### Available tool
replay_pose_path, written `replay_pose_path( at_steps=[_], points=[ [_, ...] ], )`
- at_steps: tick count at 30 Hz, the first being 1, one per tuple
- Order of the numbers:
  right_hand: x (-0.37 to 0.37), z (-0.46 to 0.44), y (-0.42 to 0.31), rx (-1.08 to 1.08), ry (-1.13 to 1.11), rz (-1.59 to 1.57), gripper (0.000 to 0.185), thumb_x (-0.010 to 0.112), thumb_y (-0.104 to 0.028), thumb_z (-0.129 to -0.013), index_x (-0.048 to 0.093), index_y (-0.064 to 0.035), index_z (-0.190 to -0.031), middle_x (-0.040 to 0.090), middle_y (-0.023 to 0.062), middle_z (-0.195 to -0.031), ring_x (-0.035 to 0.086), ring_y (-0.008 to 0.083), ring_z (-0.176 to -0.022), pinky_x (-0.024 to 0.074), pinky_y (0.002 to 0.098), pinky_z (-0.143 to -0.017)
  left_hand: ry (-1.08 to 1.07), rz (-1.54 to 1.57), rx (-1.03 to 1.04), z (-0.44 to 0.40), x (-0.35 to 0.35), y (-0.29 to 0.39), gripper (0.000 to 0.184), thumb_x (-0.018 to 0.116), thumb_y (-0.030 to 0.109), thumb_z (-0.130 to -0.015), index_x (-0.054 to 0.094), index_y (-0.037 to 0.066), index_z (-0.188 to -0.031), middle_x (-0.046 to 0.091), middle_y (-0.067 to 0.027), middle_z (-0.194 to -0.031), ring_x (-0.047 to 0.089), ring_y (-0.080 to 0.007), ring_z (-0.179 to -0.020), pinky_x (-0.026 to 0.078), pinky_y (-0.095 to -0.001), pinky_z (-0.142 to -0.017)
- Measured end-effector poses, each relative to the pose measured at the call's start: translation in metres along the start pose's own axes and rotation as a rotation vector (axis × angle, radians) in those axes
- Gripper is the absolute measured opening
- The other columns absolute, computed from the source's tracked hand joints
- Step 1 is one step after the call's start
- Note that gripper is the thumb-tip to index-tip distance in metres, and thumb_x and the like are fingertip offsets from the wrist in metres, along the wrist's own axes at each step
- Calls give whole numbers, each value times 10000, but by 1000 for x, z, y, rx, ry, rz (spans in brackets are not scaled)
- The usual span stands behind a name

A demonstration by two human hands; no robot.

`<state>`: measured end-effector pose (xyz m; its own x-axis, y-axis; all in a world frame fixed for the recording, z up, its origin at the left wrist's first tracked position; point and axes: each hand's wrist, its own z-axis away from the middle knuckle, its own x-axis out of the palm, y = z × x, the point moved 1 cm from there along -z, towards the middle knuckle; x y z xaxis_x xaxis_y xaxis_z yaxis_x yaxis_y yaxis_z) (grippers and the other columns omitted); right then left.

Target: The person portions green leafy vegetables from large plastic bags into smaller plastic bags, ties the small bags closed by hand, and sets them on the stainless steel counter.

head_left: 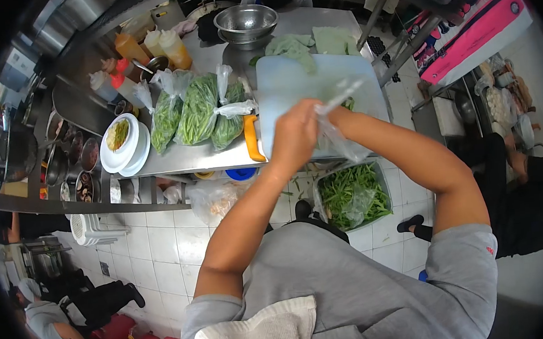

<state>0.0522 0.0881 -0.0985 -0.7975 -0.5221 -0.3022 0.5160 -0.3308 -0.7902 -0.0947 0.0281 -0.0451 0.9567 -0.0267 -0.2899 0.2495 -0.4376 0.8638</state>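
Observation:
Over the cutting board, my left hand is closed around a clear plastic bag, part of which sticks up blurred past my fingers. My right hand is right beside it, against the same bag, its fingers mostly hidden behind the wrist and plastic. Some green vegetable pieces show on the board behind my right wrist. A knife with an orange handle lies at the board's left edge. Left of it stand knotted bags of cut green vegetables.
Below the counter, a bin of green trimmings stands by my feet. Stacked white plates sit at the counter's left, near sauce bottles. A steel bowl and green cloths lie behind. Co-workers are on both sides.

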Motion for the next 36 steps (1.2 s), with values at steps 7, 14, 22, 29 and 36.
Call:
replay_pose_path(
  at_steps=[7,14,22,29,36],
  points=[
    [18,-25,34,-37,10,306,264,510,-274,-837,618,-34,-858,640,127,-856,618,239,-788,473,369,-706,-99,209,-22,9,9,6,156,463,87,-919,580,-4,-970,564,-32,-670,543,-78,-577,456,-219,-543],
    [-11,52,-51,-256,24,929,239,526,-226,-820,622,-37,-931,640,152,-900,613,281,-857,466,390,-748,62,401,-172,-13,-14,-20,193,443,130,-927,584,10,-981,540,-33,-607,534,-83,-565,430,-233,-539],
    [-35,121,-83,-349,428,1028,258,601,-246,-800,611,-66,-985,623,161,-932,595,323,-870,474,410,-727,159,-306,661,2,-17,68,245,522,-43,-752,581,12,-983,541,-109,-869,556,-271,-723,449,-356,-651],
    [-15,134,3,-339,1223,573,255,558,-310,-846,538,-91,-976,635,157,-848,609,356,-802,480,422,-665,-487,-579,350,-25,33,46,232,534,-20,-724,598,-9,-947,578,-166,-955,606,-333,-860,502,-412,-695],
    [-7,100,22,-307,1099,-4,206,475,-205,-893,525,-20,-970,596,78,-720,547,157,-601,441,295,-574,-820,-1148,116,-16,97,-15,552,519,99,-799,355,-51,-1305,402,-279,-1298,571,-360,-995,484,-396,-832]
  ],
)
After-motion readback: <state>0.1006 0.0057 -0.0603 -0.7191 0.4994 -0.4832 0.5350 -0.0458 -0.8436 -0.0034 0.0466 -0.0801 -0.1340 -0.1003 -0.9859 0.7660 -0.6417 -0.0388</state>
